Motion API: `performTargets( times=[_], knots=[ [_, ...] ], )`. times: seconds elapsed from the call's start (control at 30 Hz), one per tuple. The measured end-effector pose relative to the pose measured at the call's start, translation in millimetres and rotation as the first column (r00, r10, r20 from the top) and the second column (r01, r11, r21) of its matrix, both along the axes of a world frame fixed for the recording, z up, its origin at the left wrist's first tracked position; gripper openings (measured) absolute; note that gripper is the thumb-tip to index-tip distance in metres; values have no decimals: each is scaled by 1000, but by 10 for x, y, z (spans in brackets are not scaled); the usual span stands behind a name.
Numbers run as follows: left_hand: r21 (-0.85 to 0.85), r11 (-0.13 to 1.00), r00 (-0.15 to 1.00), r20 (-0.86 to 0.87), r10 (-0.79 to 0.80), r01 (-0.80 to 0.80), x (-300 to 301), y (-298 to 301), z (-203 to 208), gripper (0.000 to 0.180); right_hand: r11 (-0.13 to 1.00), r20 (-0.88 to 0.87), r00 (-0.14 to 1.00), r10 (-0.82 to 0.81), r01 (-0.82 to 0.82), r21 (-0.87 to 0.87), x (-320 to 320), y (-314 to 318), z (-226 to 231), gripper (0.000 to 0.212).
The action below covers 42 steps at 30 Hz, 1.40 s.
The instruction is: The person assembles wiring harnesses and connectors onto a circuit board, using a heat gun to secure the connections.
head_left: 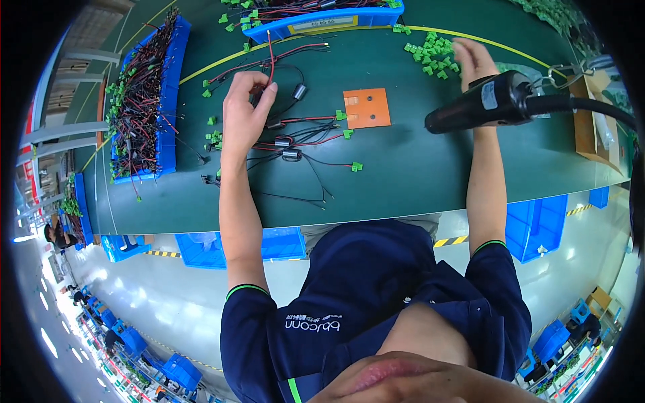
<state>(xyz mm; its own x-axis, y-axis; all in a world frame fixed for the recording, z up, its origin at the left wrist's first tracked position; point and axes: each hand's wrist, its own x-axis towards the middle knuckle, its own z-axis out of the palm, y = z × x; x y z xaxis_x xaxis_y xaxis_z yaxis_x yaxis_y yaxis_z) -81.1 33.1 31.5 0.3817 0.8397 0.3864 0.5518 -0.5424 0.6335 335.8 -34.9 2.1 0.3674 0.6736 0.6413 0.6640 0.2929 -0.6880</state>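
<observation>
My left hand (247, 111) is closed in a pinch on a red-and-black wire cable, whose red wire (271, 57) sticks up past the thumb. More cables with black cylinders (291, 155) and green connectors (357, 166) lie beside and under that hand. An orange block (367, 108) with two dark holes sits between my hands, and a green connector (340, 115) touches its left edge. My right hand (474, 62) is at the right side of a pile of small green connectors (431, 54), fingers apart. A black electric screwdriver (480, 104) hangs in front of its wrist and palm.
Blue bins full of wire cables stand at the left (176, 101) and far edge (329, 23) of the green table (416, 181). A cardboard box (594, 127) is at the right, beyond the screwdriver's black cord (591, 104). Blue crates (534, 225) sit below the near edge.
</observation>
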Motion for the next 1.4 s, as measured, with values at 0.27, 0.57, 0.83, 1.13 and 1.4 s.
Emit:
performTargets(
  times=[0.27, 0.57, 0.83, 1.13, 1.4],
  knots=[
    [-440, 895, 903, 412, 125, 76, 86, 5, 110, 29, 743, -559, 732, 389, 109, 660, 101, -367, 740, 24],
    [-139, 985, 906, 395, 151, -104, -12, -60, 33, 16, 662, 229, 846, 481, -522, 538, -983, -692, 812, 35],
    [363, 919, 988, -83, -131, 152, 548, -410, 62, 16, 756, 26, 762, 648, -646, 105, -1294, -568, 208, 29],
    [294, 925, 971, -84, -226, 241, 718, -641, 47, 21, 855, -112, 863, 493, -504, -123, -1038, -560, 106, 20],
    [138, 943, 953, -16, -303, 302, 837, -740, 131, 10, 799, -321, 830, 457, -541, -263, -923, -695, 151, 20]
  ],
)
